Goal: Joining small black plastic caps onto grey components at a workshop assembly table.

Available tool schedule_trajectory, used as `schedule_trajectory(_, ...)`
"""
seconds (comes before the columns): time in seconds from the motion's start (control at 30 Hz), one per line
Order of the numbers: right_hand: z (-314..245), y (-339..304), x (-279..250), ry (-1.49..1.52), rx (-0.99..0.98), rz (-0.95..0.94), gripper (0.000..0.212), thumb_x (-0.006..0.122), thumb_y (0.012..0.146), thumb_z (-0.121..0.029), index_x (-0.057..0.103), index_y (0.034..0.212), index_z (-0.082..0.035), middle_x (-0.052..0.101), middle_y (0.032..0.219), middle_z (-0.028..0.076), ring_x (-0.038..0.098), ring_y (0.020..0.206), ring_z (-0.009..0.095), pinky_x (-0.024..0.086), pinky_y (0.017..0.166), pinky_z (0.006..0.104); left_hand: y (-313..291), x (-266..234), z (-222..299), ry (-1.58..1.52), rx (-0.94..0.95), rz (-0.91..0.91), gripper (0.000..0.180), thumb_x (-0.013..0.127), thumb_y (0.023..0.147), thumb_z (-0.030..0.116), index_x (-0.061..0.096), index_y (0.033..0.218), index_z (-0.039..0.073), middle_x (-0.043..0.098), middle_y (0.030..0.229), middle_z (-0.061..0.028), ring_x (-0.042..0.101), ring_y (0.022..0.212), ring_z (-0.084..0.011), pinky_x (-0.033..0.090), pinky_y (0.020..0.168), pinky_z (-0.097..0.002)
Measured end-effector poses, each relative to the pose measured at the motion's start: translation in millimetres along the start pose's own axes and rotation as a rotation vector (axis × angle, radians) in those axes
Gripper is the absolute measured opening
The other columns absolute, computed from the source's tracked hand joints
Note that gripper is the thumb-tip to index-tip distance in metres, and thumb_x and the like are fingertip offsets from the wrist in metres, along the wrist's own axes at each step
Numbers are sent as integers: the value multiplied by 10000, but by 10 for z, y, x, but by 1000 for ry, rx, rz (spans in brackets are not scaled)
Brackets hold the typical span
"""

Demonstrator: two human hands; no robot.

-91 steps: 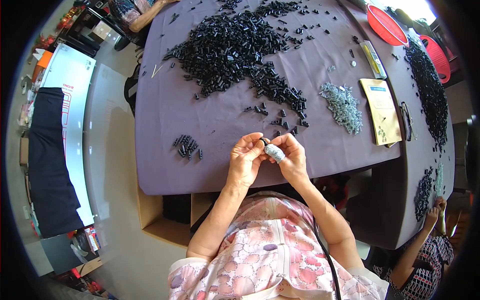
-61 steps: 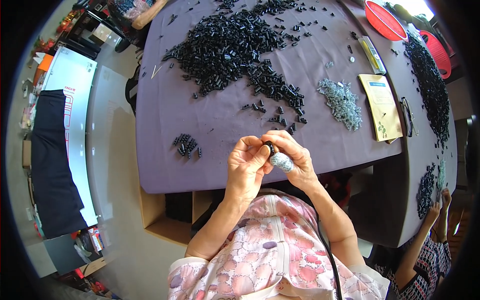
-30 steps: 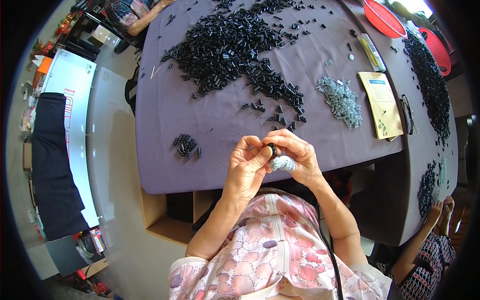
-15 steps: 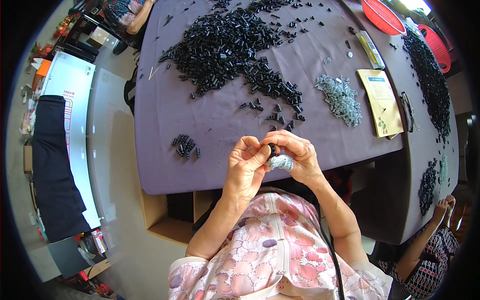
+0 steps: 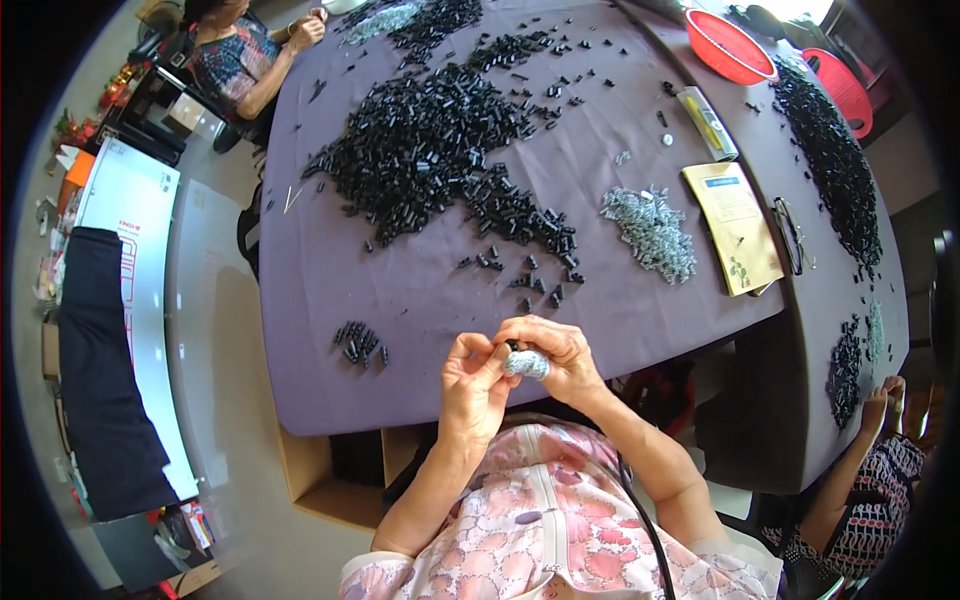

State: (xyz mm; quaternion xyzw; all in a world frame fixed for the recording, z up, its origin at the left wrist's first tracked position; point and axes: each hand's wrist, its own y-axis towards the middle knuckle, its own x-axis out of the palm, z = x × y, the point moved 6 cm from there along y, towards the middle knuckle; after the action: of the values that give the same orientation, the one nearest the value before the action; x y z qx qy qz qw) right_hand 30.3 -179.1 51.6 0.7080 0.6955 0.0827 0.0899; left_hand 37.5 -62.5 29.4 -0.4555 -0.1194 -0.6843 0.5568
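My left hand (image 5: 468,390) and my right hand (image 5: 562,358) meet just off the near edge of the cloth-covered table. Both are closed, with fingertips pinching a small black part (image 5: 512,346) between them. A pale grey, speckled bundle (image 5: 527,366) sits at my right hand's lower fingers; whether it is a finger wrap or a clutch of clear pieces I cannot tell. Beyond the hands spreads a big heap of short black tubular parts (image 5: 410,150). A pile of small clear pieces (image 5: 652,232) lies to the right, and a little group of black parts (image 5: 360,343) to the left.
A yellow booklet (image 5: 733,230), eyeglasses (image 5: 790,236) and a long narrow box (image 5: 707,124) lie to the right. Red baskets (image 5: 731,48) stand farther back. Two other people work at the table, one far left (image 5: 235,65), one at right (image 5: 860,480). A cardboard box (image 5: 335,495) is below the edge.
The view has shifted, so the table sits lower and more of the far-left person shows. My hands stay together on the black part, which is now more covered by the fingers.
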Motion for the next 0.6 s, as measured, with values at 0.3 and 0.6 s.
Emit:
schedule_trajectory(0.3,-116,162,-185,-343,34,-130,563,785,691,-198,563,1191,-62,593,1045,104,580,786,225,501,717,341,155,-252,250,223,126,87,186,624,820,-66,555,943,56,632,800,-74,622,693,-149,456,537,-226)
schedule_trajectory(0.6,101,597,-1377,-1267,-151,253,289,592,630,45,654,879,-88,582,946,47,482,913,266,380,834,388,61,-604,957,1440,622,326,94,662,793,14,627,878,-3,605,777,-43,555,655,-130,473,585,-264)
